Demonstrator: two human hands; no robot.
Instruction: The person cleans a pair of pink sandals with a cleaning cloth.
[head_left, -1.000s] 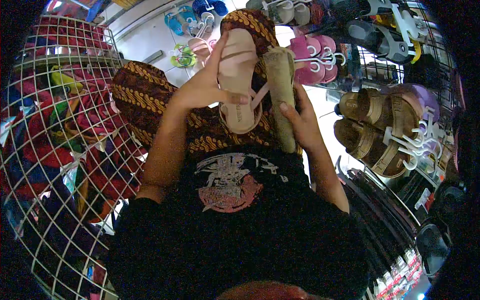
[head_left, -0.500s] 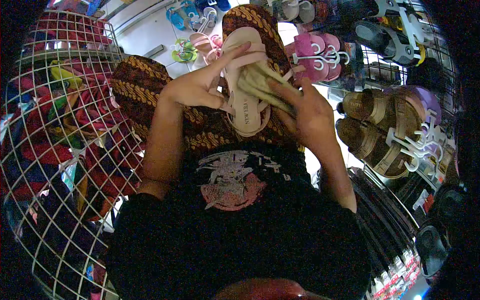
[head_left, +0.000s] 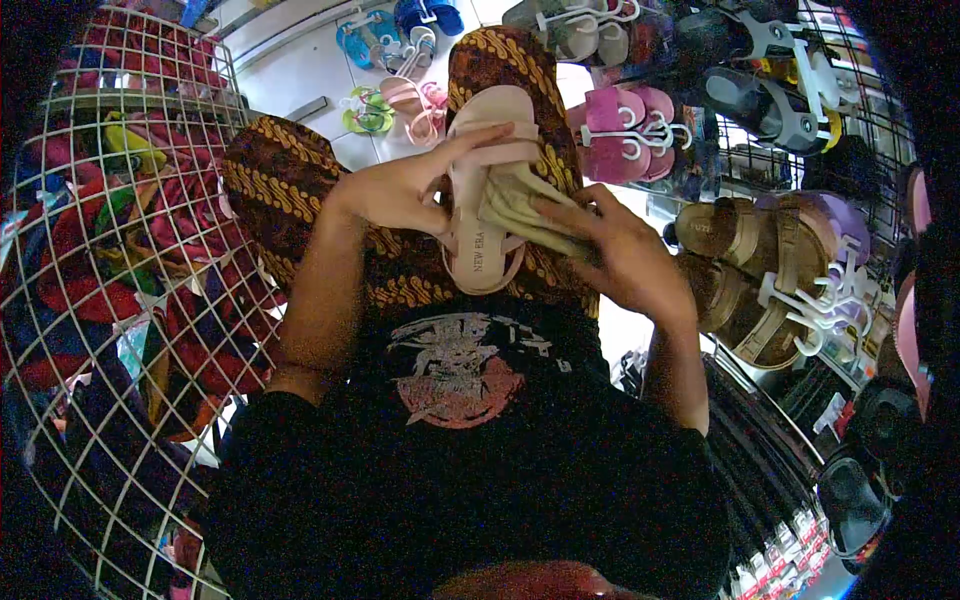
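A beige sandal (head_left: pixel 478 255) marked "NEW ERA" lies sole-down across my lap, its toe pointing away from me. My left hand (head_left: pixel 405 195) grips it from the left side, fingers over the front straps and thumb by the side strap. In my right hand (head_left: pixel 630 250) is a crumpled yellowish-green cloth (head_left: pixel 525 208), pressed against the sandal's right side near the front straps. Some of the right fingers are covered by the cloth or blurred. Brown batik-patterned fabric (head_left: pixel 285 165) covers my legs under the sandal.
At left stands a wire mesh basket (head_left: pixel 120 330) full of colourful goods. Pink sandals (head_left: pixel 615 135), brown sandals (head_left: pixel 745 280) and dark sandals (head_left: pixel 760 105) hang on white hangers at right. Blue sandals (head_left: pixel 370 40) and green sandals (head_left: pixel 366 110) are on the white-tiled floor ahead.
The view has shifted slightly. My right hand has moved a little with the cloth along the sandal's side. My left hand keeps its hold, and the sandal sits slightly lower in view.
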